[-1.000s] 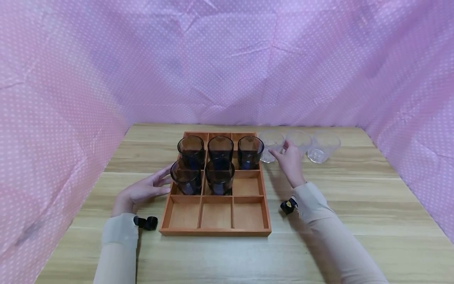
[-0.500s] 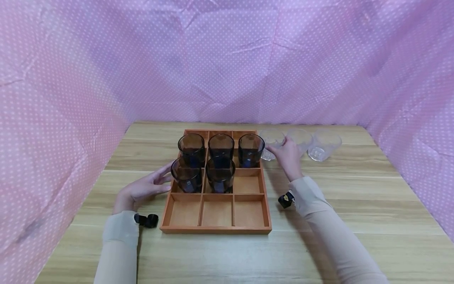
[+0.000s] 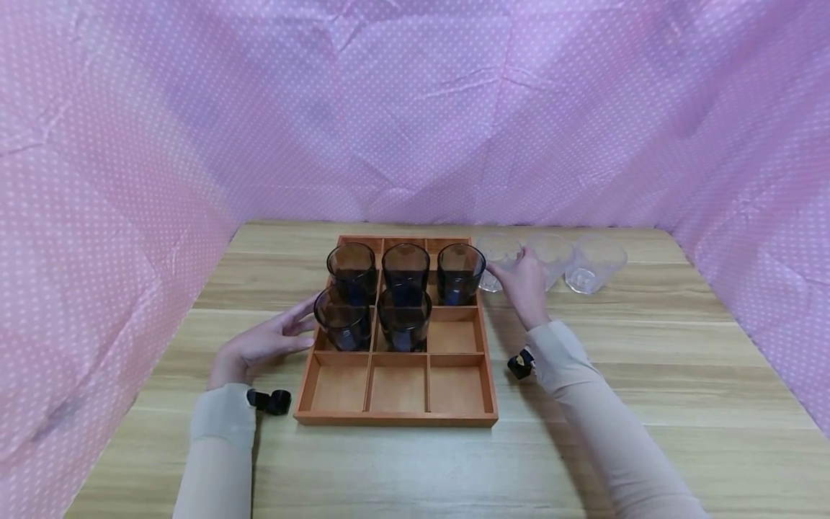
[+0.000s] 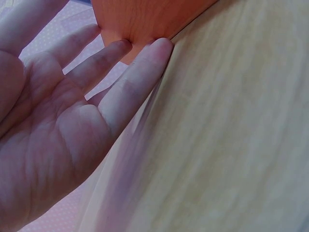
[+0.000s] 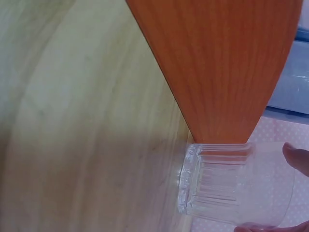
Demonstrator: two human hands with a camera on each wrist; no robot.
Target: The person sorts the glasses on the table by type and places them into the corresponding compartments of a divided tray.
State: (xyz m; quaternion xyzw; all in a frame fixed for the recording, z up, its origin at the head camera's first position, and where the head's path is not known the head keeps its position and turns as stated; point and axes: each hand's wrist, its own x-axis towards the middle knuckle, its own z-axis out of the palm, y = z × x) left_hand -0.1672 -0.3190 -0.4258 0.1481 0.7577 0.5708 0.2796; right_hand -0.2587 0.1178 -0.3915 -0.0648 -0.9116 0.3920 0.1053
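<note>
My right hand (image 3: 527,285) pinches the upper part of the leftmost clear glass (image 3: 491,280) between thumb and fingers. In the right wrist view this clear glass (image 5: 227,183) stands on the table close to the wooden tray's side (image 5: 217,63). My left hand (image 3: 262,344) lies along the left side of the divided wooden tray (image 3: 397,419). The left wrist view shows its straight fingertips (image 4: 161,48) touching the tray's outer wall (image 4: 145,19). Several dark glasses stand upright in the tray's compartments, among them one at the back right (image 3: 460,277) and one at the front left (image 3: 344,324).
Two more clear glasses stand to the right of the pinched one: one partly behind my right hand, the other at the far right (image 3: 593,265). The wooden table (image 3: 415,468) ends at a pink dotted cloth (image 3: 415,144), which rises behind and on both sides.
My right hand has shifted slightly left, and its fingers are closer around the leftmost clear glass. The left hand and the dark glasses hold their places; the head view has moved slightly.
</note>
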